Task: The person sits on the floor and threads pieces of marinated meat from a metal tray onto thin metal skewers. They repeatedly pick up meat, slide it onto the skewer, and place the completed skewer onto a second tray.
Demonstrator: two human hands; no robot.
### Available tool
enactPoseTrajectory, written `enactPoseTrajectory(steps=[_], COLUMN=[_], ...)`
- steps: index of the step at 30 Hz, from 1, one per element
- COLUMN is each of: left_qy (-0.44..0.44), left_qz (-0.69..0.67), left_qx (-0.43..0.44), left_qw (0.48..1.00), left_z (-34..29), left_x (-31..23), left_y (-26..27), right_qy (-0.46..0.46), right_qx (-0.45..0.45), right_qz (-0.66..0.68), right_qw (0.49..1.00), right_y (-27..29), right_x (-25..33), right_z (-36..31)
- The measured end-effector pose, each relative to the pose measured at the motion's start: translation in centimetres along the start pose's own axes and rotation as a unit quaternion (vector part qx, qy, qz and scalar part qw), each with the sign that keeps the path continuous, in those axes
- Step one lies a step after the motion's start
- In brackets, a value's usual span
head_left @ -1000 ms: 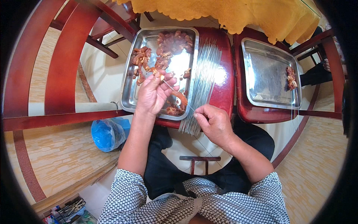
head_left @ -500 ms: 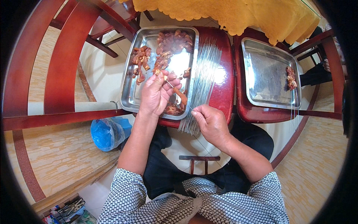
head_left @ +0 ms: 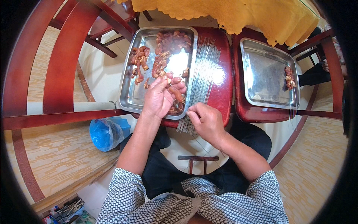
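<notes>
My left hand [head_left: 158,99] is over the left metal tray [head_left: 128,98], thumb and fingers pinching a small pale-edged piece of meat at the tip end of a metal skewer. A longer reddish piece of meat [head_left: 176,94] is threaded on that skewer, just below my left fingers. Closed around the skewer's other end is my right hand [head_left: 209,121], near the tray's front right corner. Raw marinated meat pieces [head_left: 173,42] lie in the tray in several clumps. Beside the tray, a bundle of bare metal skewers [head_left: 203,67] rests on a red chair seat [head_left: 223,80].
A second metal tray [head_left: 261,103] on another seat holds loaded meat skewers [head_left: 289,79] at its right side. A blue lined bin [head_left: 102,136] stands at left. Red chair backs [head_left: 59,56] flank me, and a yellow cloth [head_left: 223,13] hangs ahead. Another person's hand shows at far right.
My right hand has moved slightly left and up, closer to my left hand. The threaded meat sits nearer my left fingers, which have shifted a little right.
</notes>
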State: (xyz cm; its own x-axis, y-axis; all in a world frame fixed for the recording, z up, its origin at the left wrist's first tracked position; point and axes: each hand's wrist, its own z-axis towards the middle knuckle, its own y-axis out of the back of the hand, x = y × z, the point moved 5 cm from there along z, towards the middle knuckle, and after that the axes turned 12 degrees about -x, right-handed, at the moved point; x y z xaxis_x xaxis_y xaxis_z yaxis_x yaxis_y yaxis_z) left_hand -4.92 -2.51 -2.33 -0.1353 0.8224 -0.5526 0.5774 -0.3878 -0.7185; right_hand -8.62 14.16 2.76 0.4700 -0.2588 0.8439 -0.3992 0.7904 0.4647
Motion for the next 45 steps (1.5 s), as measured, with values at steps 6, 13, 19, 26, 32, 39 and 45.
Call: enactPoseTrajectory(steps=[6,13,19,26,32,39,45], left_qy=[-0.037,-0.073,-0.061,-0.048,-0.065,-0.068,-0.079], left_qz=[0.007,0.015,0.033,0.022,0.031,0.007,0.017], left_qx=[-0.019,-0.028,-0.055,-0.034,-0.082,-0.047,-0.053], left_qw=[0.999,0.997,0.996,0.998,0.994,0.997,0.995], left_z=[-0.2,0.7,0.5,0.3,0.6,0.6,0.6], left_x=[-1.8,-2.0,-2.3,-2.3,-2.2,-1.7,-1.7], left_y=[-0.7,1.3,1.1,1.1,1.4,1.0,0.9], right_qy=[-0.037,-0.048,-0.022,0.016,0.0,0.018,0.059], right_qx=[0.051,0.056,0.056,0.049,0.06,0.047,0.046], right_qz=[0.031,0.042,0.015,-0.012,-0.02,-0.01,-0.035], right_qw=[0.998,0.996,0.998,0.999,0.998,0.999,0.997], right_y=[0.8,0.4,0.6,0.7,0.7,0.9,1.1], right_x=[-0.5,-0.6,-0.5,-0.4,-0.3,-0.1,0.0], right_z=[0.4,-0.2,-0.2,-0.2,-0.1,0.1,0.3])
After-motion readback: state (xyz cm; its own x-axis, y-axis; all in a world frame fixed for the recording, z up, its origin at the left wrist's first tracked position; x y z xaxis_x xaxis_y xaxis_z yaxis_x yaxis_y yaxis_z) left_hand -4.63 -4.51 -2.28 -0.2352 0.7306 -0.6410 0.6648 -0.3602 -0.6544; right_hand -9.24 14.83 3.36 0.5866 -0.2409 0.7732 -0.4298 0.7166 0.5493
